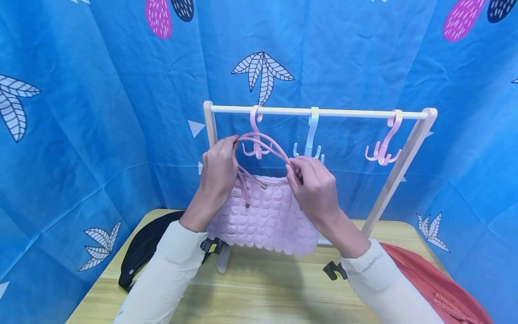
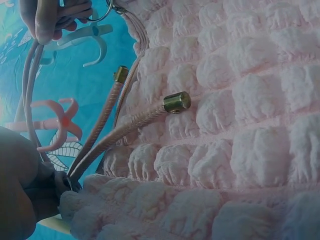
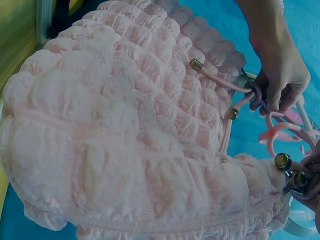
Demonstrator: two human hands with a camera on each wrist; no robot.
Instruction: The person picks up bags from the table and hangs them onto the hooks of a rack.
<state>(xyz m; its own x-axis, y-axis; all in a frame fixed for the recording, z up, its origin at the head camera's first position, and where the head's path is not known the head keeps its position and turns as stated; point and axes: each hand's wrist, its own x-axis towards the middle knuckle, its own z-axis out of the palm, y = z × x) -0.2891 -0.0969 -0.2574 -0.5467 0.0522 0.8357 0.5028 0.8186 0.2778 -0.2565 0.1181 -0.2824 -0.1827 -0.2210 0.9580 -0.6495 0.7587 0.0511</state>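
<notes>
A pink puckered handbag [image 1: 267, 220] hangs from its thin cord handles [image 1: 265, 136], gripped by both hands in front of a rack. My left hand [image 1: 218, 168] pinches the cords on the left, close to the left pink hook [image 1: 257, 148], which shows behind the handle loop. On the right, my right hand [image 1: 315, 186] holds the cords with curled fingers, overlapping the lower part of the blue hook [image 1: 312, 128]. Brass-coloured cord ends [image 2: 177, 101] dangle against the bag in the left wrist view. From the right wrist, similar metal tips [image 3: 196, 64] show below each hand.
The rack's white bar [image 1: 344, 112] carries all the hooks, including another pink hook [image 1: 382, 153] at the right. A black bag [image 1: 143, 245] lies on the wooden table [image 1: 259, 292] at left, a red bag [image 1: 433, 279] at right. A blue patterned curtain [image 1: 121, 112] surrounds them.
</notes>
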